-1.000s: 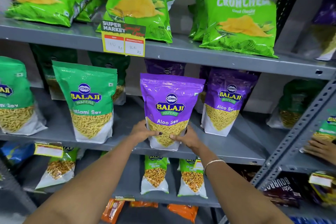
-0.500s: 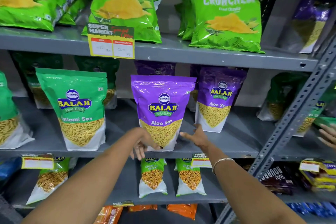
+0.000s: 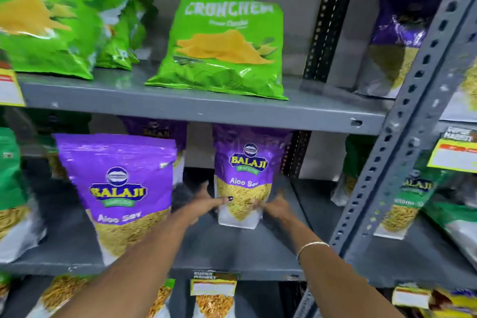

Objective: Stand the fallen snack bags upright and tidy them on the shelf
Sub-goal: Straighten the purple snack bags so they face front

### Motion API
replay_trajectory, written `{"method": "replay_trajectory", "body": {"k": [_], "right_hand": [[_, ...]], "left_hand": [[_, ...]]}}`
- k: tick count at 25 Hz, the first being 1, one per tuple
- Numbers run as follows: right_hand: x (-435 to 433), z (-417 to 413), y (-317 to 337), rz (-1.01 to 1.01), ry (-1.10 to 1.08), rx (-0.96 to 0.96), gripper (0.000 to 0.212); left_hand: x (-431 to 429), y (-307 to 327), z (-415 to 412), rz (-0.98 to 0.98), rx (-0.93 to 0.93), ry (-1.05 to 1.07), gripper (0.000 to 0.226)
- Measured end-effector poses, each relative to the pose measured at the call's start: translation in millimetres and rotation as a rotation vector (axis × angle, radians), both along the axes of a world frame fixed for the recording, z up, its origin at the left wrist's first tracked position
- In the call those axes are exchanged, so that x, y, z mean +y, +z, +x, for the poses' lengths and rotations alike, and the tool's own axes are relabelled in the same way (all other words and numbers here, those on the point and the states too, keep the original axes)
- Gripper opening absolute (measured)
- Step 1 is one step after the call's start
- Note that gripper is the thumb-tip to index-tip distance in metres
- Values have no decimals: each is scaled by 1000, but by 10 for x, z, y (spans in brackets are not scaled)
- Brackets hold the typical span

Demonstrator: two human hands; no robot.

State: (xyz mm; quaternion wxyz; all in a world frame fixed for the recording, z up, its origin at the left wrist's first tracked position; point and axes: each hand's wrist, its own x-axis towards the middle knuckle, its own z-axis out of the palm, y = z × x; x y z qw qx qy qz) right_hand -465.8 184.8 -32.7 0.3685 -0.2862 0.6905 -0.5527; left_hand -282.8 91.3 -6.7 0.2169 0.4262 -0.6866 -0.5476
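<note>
Two purple Aloo Sev bags stand upright on the grey middle shelf (image 3: pixel 240 248). The front bag (image 3: pixel 121 188) is at the left, near the shelf edge. The rear bag (image 3: pixel 244 178) stands further back, to the right. My left hand (image 3: pixel 206 201) touches that rear bag's lower left side and my right hand (image 3: pixel 276 208) its lower right side, so both hands clasp its base. More purple bags stand half hidden behind these two. The picture is blurred by motion.
Green Crunchem chip bags (image 3: pixel 222 44) lean on the top shelf (image 3: pixel 196 108). A perforated grey upright post (image 3: pixel 402 137) rises at the right, with more bags beyond it. Green bags (image 3: pixel 10 188) stand at the far left. Yellow price tags (image 3: pixel 213 285) hang on shelf edges.
Both hands left the front purple bag and moved right and deeper onto the rear purple bag. The view has swung to the right and closer to the shelf.
</note>
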Motion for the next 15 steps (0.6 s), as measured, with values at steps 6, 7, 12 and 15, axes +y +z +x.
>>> {"method": "replay_trajectory", "body": {"k": [6, 7, 12, 15], "right_hand": [[48, -54, 42, -218, 333, -139, 48], [85, -59, 44, -190, 322, -95, 54], [547, 137, 227, -27, 289, 50, 39], [781, 280, 310, 0, 305, 102, 39]], "left_hand": [[52, -43, -201, 38, 157, 112, 60], [92, -45, -174, 13, 132, 106, 56], [357, 4, 139, -4, 18, 22, 42], [511, -4, 265, -35, -11, 12, 40]]}}
